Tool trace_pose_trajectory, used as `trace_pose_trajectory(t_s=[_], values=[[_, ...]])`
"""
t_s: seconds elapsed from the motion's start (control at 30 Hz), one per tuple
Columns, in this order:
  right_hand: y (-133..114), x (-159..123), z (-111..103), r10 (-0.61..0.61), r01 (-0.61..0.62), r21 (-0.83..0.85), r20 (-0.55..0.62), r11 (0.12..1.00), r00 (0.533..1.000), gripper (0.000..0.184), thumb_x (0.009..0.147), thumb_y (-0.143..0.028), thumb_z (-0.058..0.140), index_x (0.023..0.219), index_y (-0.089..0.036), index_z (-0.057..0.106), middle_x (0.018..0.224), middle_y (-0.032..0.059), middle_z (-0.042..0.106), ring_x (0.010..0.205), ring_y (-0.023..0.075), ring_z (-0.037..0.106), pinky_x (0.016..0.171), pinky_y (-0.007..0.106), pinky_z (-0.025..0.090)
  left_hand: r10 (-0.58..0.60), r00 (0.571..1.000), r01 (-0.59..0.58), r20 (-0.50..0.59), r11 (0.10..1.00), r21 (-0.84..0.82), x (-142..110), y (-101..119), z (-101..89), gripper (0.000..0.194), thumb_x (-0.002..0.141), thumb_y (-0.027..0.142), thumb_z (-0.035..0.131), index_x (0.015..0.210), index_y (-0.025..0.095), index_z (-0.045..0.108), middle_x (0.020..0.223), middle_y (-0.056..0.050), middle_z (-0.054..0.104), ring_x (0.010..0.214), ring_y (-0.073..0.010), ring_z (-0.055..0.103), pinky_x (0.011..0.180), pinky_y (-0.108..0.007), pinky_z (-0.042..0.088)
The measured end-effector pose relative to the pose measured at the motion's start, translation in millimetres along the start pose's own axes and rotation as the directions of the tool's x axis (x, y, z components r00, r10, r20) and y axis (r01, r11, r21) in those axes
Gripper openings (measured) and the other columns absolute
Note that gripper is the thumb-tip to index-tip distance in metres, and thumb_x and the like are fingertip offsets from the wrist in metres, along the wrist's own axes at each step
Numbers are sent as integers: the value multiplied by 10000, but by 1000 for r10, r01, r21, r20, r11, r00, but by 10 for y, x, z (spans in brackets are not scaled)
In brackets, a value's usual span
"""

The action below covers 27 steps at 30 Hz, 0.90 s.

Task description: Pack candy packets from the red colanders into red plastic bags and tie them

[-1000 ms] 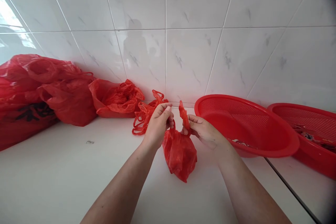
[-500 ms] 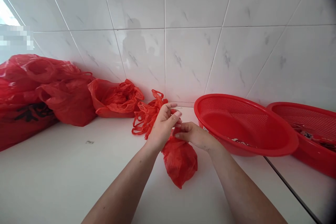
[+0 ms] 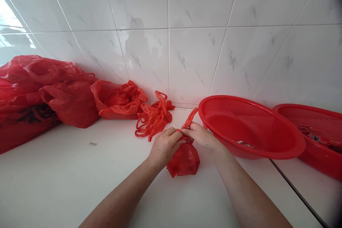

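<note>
A small filled red plastic bag [image 3: 184, 160] rests on the white tabletop in front of me. My left hand [image 3: 166, 146] has its fingers closed on the bag's gathered neck from the left. From the right, my right hand [image 3: 201, 135] pinches the same neck. A twisted strip of the bag sticks up past my right fingers toward the basket. The bag's contents are hidden by the red plastic. Just beyond my left hand lies a loose heap of crumpled red plastic bags [image 3: 155, 115].
A red plastic basket [image 3: 251, 153] with a few packets inside stands at the right, overlapping a second red basket [image 3: 323, 160]. An open red bag [image 3: 117, 110] of crumpled plastic and large full red bags [image 3: 72, 103] line the left. Behind is a tiled wall [image 3: 197, 60].
My left hand has turned over, from raised open fingers to a closed grip on the bag's neck. A twisted strip now extends up and right. The bag looks squatter.
</note>
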State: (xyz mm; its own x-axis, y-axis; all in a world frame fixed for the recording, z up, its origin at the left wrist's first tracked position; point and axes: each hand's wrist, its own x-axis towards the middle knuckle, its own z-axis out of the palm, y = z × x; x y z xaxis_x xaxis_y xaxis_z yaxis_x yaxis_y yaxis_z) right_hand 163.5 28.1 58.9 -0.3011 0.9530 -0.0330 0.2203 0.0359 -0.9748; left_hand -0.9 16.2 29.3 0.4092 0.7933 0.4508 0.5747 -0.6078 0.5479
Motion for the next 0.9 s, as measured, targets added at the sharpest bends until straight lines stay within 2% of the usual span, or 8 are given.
trace_pose_trajectory(t_s=[0.07,0.17,0.3,0.37,0.43,0.57,0.77,0.9], values=[[8,4,-15,-10,10,-2,58,1000,998,183,793,-336,519,712,-173,531,637,-19,510,594,107,450,606,263,378,-112,994,104,-21,971,-217,3,-30,31,182,868,327,492,820,215,627,829,-17,604,768,-152,540,696,-261,416],[-4,-9,-44,-28,26,26,107,999,994,159,786,-310,522,710,-172,544,601,-34,474,601,105,439,646,267,370,-294,956,260,13,821,-508,18,-75,66,236,838,372,530,710,175,556,711,5,586,686,-134,534,643,-241,418],[-34,-36,-69,-48,18,178,166,984,985,161,779,-303,517,743,-163,588,636,-19,484,646,112,457,692,272,381,-373,914,355,160,541,-763,19,-109,76,253,792,403,603,898,180,547,818,-16,642,759,-152,604,711,-271,470],[-35,-38,-73,-58,19,222,170,975,984,225,799,-344,498,713,-159,593,646,-8,493,649,115,457,688,275,387,-363,909,370,205,475,-799,13,-110,74,302,786,397,614,989,179,562,875,-37,660,802,-167,623,758,-300,485],[-27,-33,-73,-48,15,200,160,980,986,235,779,-372,543,712,-156,609,667,2,522,664,118,473,689,273,391,-347,915,366,205,501,-784,9,-107,73,277,791,375,605,978,171,611,901,-44,669,841,-174,623,795,-303,482],[-5,-28,-63,-11,3,66,118,998,993,209,706,-341,643,818,-165,640,761,9,583,707,119,511,696,267,396,-323,934,335,154,638,-694,9,-89,70,195,793,284,571,927,188,675,935,-22,676,865,-168,611,793,-272,469],[2,-49,-12,-54,68,-217,72,974,996,197,688,-213,589,885,-204,599,693,-45,485,620,96,439,561,224,348,-330,937,339,117,770,-540,15,-68,51,244,750,164,503,912,197,683,806,10,665,731,-133,580,643,-218,433],[7,-39,27,-103,122,-309,76,943,992,246,663,-131,508,885,-204,585,718,-34,518,626,100,451,545,215,346,-365,928,355,71,815,-458,20,-80,57,158,730,186,514,800,170,656,679,26,594,603,-100,494,536,-199,354]])
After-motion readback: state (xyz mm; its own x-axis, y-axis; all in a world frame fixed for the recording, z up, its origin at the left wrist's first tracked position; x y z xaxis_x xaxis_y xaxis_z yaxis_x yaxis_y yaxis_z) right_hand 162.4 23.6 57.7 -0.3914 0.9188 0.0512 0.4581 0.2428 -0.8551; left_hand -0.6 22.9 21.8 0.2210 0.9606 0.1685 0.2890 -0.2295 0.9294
